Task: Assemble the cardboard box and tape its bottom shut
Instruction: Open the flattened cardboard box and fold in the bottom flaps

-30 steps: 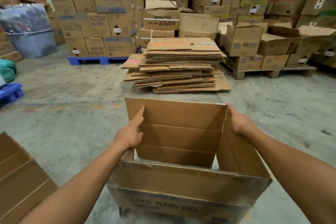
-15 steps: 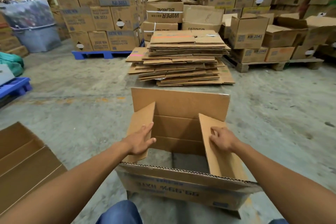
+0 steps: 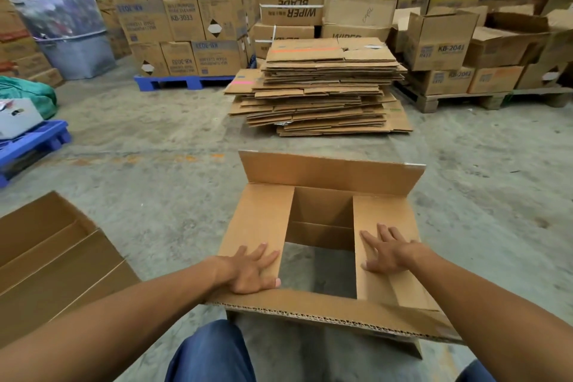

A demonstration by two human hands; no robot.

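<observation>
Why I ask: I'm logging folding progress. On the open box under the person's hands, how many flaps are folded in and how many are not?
Short flaps folded in: 2, the left flap under the left hand and the right flap under the right hand
Long flaps not yet folded: 2, the far flap and the near flap
Total: 4

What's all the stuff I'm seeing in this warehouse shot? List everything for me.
cardboard box: one, brown, centre foreground, two side flaps folded in, far flap upright
flattened cartons: one stack, brown, on the floor behind the box
open carton: one, brown, lower left
stacked cartons: many, brown, along the back
blue pallets: two, under the back-left stack and at the left edge
wooden pallet: one, right
green bundle: one, far left
left hand: flat on the left flap
right hand: flat on the right flap
</observation>
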